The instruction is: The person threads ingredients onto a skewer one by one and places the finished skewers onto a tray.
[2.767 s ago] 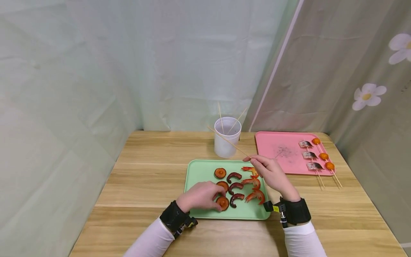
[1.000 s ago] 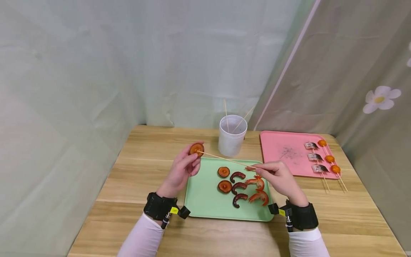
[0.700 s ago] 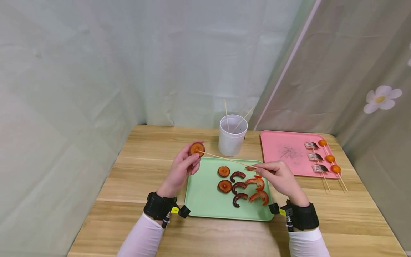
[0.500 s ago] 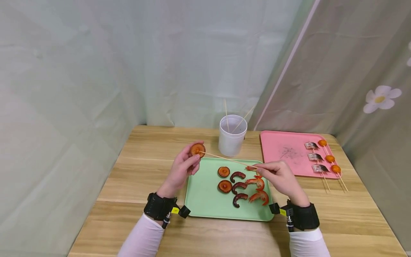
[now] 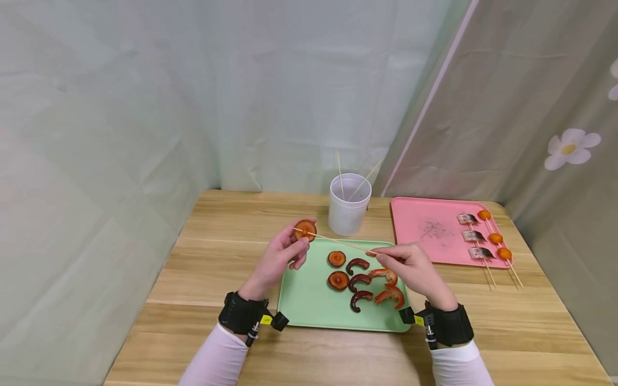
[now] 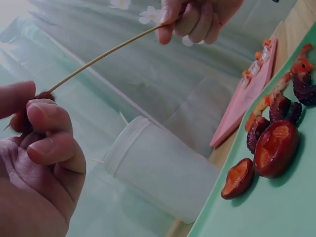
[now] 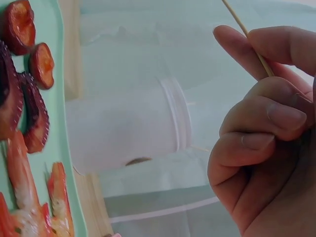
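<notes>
My left hand (image 5: pixel 270 262) holds a brown mushroom cap (image 5: pixel 306 225) above the green tray's far left corner, its underside facing up. Into that cap runs a thin bamboo skewer (image 5: pixel 345 244), with a short length of the tip out past its left side. My right hand (image 5: pixel 410 265) pinches the skewer farther back, between thumb and fingers. The left wrist view has the skewer (image 6: pixel 108 53) bowed slightly between the hands, and the mushroom cap (image 6: pixel 22 118) partly hidden by fingers. Two more mushroom caps (image 5: pixel 338 280) lie on the green tray (image 5: pixel 309 313) beneath.
Octopus tentacle pieces (image 5: pixel 359 300) and shrimp (image 5: pixel 390 295) share the green tray. Behind it stands a white cup (image 5: pixel 346 217) with two skewers. At the right, a pink tray (image 5: pixel 410 214) bears skewered fish pieces (image 5: pixel 473 236) and orange balls (image 5: pixel 495 239), their sticks overhanging the near edge.
The left hand has picked a mushroom cap off the green tray and raised it. The skewer, first at the cap's middle, now pokes out its left side; both hands have drawn closer together.
</notes>
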The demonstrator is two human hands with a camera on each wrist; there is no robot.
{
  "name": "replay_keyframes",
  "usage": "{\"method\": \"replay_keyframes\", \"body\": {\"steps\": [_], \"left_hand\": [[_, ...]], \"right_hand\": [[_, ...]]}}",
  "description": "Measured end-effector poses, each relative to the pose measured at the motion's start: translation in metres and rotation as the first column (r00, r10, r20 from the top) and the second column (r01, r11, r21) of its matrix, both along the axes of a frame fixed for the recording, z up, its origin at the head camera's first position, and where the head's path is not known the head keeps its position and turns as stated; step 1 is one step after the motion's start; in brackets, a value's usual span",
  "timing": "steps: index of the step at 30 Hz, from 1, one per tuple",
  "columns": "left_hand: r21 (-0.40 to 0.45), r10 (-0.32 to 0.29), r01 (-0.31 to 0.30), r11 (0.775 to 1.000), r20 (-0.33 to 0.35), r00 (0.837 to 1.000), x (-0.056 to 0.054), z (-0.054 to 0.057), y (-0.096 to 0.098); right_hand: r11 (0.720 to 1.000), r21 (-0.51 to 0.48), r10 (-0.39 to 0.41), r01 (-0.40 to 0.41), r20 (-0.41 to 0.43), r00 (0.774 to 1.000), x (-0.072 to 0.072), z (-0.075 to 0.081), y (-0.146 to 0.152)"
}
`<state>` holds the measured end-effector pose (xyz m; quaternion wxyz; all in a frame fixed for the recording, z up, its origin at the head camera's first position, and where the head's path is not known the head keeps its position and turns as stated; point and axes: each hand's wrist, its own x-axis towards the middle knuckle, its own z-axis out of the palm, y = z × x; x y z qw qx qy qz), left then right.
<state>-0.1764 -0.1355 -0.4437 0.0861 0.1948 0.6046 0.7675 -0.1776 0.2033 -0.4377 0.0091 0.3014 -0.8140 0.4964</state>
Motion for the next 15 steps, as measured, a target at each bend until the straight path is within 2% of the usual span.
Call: {"method": "replay_keyframes", "body": {"steps": [5,10,15], "left_hand": [[0.006,-0.056,0.055,0.998,0.006,0.998,0.002,-0.001,0.003],[0.018,-0.082,0.082,0.996,0.012,0.997,0.006,0.0,0.004],[-0.025,-0.166,0.168,0.985,0.053,0.985,0.011,-0.001,0.015]], "right_hand": [[0.999,0.017,0.05,-0.05,0.027,0.998,0.0,-0.002,-0.008],[0.997,0.037,0.06,-0.062,0.076,0.995,0.002,-0.003,-0.013],[0.991,0.066,0.11,-0.116,0.094,0.989,0.004,-0.009,-0.03]]}}
